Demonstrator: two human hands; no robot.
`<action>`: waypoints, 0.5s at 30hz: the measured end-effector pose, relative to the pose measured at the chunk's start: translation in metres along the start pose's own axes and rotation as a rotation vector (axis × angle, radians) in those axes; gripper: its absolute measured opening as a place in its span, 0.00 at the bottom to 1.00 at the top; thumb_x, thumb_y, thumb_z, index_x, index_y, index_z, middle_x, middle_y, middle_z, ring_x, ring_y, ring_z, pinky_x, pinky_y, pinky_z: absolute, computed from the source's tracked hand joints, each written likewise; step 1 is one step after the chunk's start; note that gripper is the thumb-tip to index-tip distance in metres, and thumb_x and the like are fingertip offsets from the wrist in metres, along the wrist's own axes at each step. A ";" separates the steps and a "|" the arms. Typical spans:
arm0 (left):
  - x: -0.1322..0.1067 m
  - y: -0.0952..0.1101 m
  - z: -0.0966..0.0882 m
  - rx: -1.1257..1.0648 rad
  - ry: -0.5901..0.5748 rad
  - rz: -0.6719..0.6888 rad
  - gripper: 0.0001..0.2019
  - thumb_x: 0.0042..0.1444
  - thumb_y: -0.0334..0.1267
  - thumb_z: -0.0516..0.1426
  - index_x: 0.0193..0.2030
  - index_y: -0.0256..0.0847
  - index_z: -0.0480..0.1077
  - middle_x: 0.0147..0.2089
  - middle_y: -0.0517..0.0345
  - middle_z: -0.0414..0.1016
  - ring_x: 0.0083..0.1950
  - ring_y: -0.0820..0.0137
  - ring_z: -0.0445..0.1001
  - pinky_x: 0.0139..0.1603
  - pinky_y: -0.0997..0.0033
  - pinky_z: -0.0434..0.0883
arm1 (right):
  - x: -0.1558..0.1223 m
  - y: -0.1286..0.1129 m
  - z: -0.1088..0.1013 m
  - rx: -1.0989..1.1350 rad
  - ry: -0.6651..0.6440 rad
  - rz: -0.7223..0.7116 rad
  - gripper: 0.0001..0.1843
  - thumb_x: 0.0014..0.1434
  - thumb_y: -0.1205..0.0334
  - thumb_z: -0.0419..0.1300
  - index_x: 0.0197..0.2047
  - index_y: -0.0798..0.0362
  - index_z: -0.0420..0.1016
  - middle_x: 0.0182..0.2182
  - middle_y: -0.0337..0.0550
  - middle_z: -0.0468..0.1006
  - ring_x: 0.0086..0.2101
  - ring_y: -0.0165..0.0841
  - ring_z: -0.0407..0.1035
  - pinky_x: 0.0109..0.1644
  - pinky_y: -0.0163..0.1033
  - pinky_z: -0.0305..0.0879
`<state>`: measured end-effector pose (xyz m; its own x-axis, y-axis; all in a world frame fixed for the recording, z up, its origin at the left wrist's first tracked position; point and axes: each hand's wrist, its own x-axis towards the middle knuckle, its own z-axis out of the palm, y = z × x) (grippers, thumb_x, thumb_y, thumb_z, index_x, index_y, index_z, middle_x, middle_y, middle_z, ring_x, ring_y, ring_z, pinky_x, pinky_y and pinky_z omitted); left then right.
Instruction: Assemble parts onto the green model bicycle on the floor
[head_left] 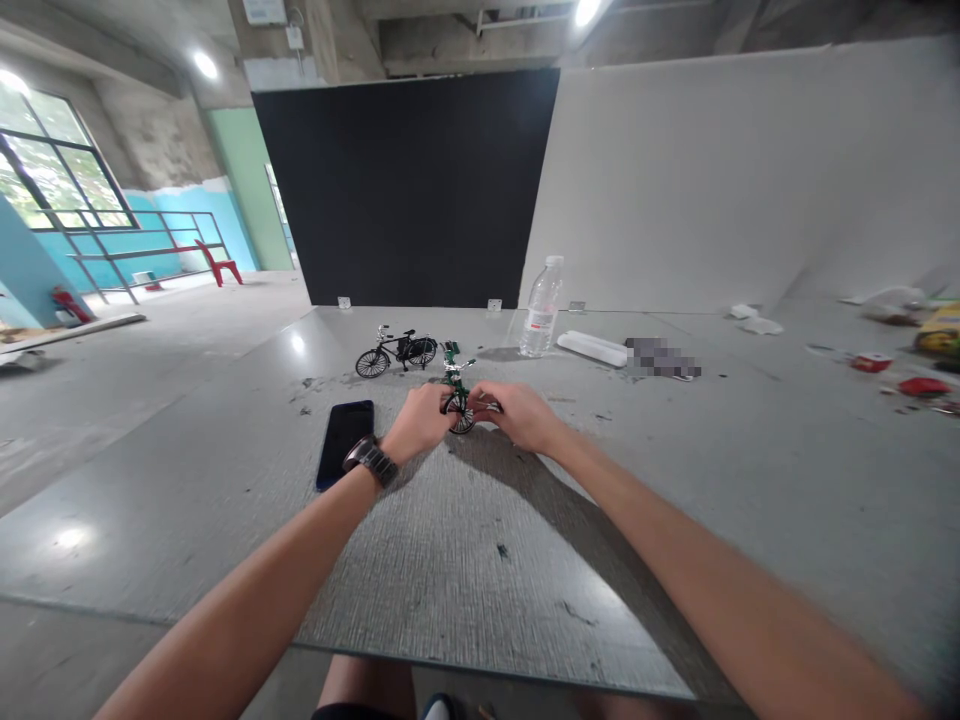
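Observation:
A small green model bicycle (454, 383) stands upright on a grey board (465, 560), with both my hands at its near wheel. My left hand (417, 421), with a dark watch on the wrist, is closed on the wheel's left side. My right hand (517, 414) is closed on the right side, fingers pinched at the wheel and a small metal part. A black model bicycle (395, 352) stands apart, farther back and to the left.
A dark phone (345, 442) lies flat just left of my left wrist. A clear plastic water bottle (541, 308) stands behind the bicycles, with a white flat object (592, 347) to its right. Small red and yellow items (919, 370) lie at far right.

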<state>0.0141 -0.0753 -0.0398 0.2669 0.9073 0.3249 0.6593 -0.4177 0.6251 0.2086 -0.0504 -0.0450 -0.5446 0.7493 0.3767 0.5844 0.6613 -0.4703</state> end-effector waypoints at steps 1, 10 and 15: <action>0.000 0.000 0.000 0.003 0.001 0.002 0.07 0.49 0.28 0.58 0.24 0.41 0.64 0.22 0.63 0.66 0.25 0.72 0.63 0.27 0.70 0.53 | 0.000 0.000 0.000 -0.009 0.000 0.008 0.06 0.60 0.63 0.61 0.42 0.47 0.76 0.36 0.40 0.83 0.37 0.38 0.76 0.39 0.38 0.64; 0.000 -0.004 0.000 0.020 -0.030 0.038 0.06 0.53 0.31 0.58 0.26 0.40 0.66 0.22 0.63 0.65 0.25 0.72 0.61 0.27 0.70 0.52 | -0.001 0.001 0.001 -0.190 0.007 0.009 0.06 0.63 0.63 0.59 0.44 0.47 0.73 0.38 0.39 0.83 0.37 0.38 0.76 0.36 0.36 0.59; 0.000 -0.002 0.001 0.024 0.004 0.054 0.07 0.54 0.32 0.58 0.26 0.40 0.67 0.22 0.63 0.66 0.24 0.72 0.62 0.27 0.70 0.52 | -0.002 0.004 0.003 -0.212 0.048 0.006 0.03 0.63 0.62 0.60 0.41 0.48 0.72 0.37 0.38 0.83 0.37 0.36 0.75 0.36 0.35 0.58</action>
<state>0.0136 -0.0749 -0.0417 0.3000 0.8832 0.3605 0.6603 -0.4650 0.5897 0.2103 -0.0489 -0.0498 -0.5144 0.7507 0.4145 0.7039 0.6457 -0.2959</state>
